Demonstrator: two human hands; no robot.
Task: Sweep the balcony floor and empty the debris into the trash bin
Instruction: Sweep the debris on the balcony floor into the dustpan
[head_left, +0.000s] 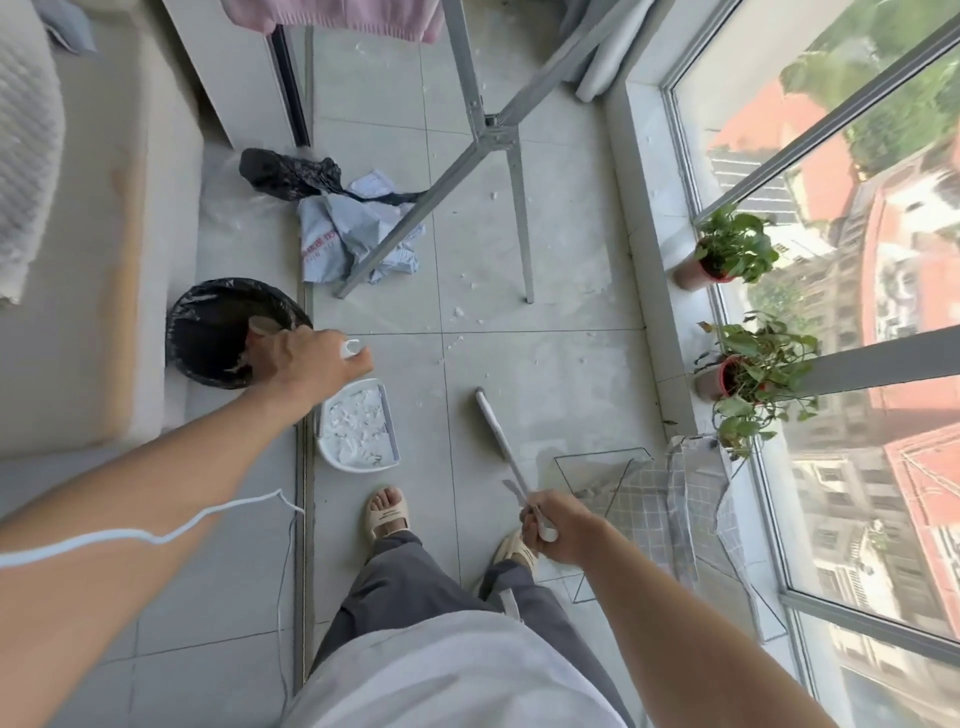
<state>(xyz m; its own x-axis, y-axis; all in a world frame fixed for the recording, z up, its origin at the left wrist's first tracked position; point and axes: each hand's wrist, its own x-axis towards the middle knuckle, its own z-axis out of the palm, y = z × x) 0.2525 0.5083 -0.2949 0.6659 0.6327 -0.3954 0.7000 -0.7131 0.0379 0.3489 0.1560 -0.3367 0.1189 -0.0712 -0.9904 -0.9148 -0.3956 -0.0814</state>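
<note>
On the tiled balcony floor (545, 374), under the legs of a metal drying rack (488, 130), white crumbs lie scattered toward the far end – the sweep is not finished. A crumpled grey mailing bag (337, 239) and a loose black plastic bag (285, 171) sit at the floor's left edge, and beside them, at the door track, stands the trash bin (218, 332) lined in black. Just in front of the feet rests the white dustpan (358, 426), full of white scraps, upright on the tiles. 2 potted plants (732, 249) stand on the sill at the right edge.

The left hand (306, 364) curls round the top of the dustpan's long handle; the right hand (556, 525) grips the broom handle (498, 436), fingers wrapped tight.

Risk, as I judge it: lifting the loaded pan by that long handle could tip it and spill scraps short of the bin – a swing would do it.

Red print shows on the mailing bag, too blurred to read; the sandal bears small lettering, also illegible.
</note>
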